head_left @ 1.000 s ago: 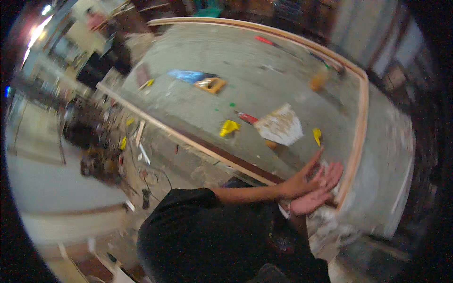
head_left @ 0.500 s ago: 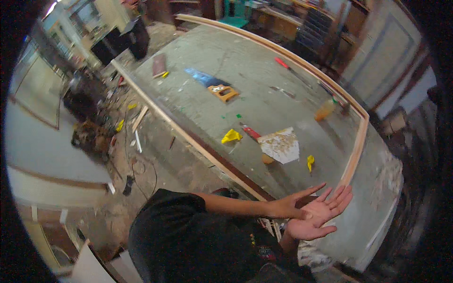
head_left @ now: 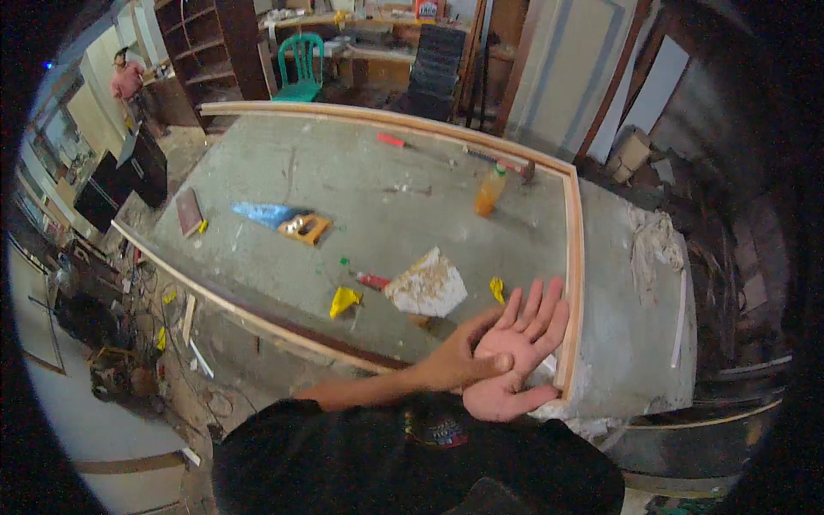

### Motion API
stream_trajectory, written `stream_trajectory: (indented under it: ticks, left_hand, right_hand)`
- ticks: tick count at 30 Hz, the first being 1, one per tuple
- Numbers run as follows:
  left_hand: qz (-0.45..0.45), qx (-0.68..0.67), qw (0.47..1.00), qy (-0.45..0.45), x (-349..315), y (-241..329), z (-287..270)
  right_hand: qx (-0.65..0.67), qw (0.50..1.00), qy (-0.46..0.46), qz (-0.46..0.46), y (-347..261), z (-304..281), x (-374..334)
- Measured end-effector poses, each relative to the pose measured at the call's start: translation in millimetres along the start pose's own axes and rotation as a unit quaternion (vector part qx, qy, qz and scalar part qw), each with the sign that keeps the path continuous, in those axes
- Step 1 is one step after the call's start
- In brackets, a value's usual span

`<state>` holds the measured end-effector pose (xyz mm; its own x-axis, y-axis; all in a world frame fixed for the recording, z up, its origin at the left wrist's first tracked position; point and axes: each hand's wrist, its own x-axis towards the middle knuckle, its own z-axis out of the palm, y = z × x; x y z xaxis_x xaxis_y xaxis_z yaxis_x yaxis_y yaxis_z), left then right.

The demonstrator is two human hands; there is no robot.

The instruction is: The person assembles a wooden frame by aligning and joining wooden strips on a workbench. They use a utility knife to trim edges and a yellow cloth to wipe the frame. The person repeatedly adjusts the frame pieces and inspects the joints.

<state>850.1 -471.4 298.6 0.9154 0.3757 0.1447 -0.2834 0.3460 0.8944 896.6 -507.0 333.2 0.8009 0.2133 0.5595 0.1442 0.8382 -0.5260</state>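
Observation:
In front of my chest the two hands meet over the near right part of the table. My left hand [head_left: 463,354] is wrapped around my right hand, its thumb pressing into the palm and its fingers hidden behind. Palm up, my right hand [head_left: 521,339] has its fingers stretched out and nothing in it. Near them lie a yellow scrap [head_left: 497,290] and a dirty white sheet [head_left: 429,287] with a red-handled tool [head_left: 372,281] partly beneath it. Another crumpled yellow scrap [head_left: 345,301] sits farther left.
A wooden frame [head_left: 571,257] edges the grey table [head_left: 300,163]. On it are a handsaw [head_left: 275,220], a bottle of orange liquid [head_left: 489,190], a hammer [head_left: 506,163] and a red-handled tool [head_left: 391,140]. Beyond stand a green chair [head_left: 299,73] and a person [head_left: 129,86].
My view has swung, so the table sits lower and farther left. Both hands stay clasped; the left thumb now lies farther across the right palm.

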Motion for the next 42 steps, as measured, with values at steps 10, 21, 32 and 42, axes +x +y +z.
stream_trajectory:
  ticks: [10,21,32,42]
  left_hand:
    - [-0.109,-0.038,0.985,-0.126,16.8,-16.9,-28.4]
    - [-0.063,-0.075,0.989,-0.11,-8.9,-17.4,-36.9]
    - [-0.022,-0.044,0.992,-0.118,-3.4,1.4,-11.7]
    - [-0.063,-0.023,0.993,-0.1,12.4,2.7,-11.8]
  right_hand:
    - [0.003,0.991,0.066,0.117,-1.2,-9.7,34.5]
    - [-0.017,0.999,-0.013,-0.041,21.9,-13.1,1.3]
    - [0.04,0.99,-0.006,-0.138,8.1,-13.2,-1.3]
    - [0.011,0.982,0.043,-0.182,22.0,-15.6,-1.8]
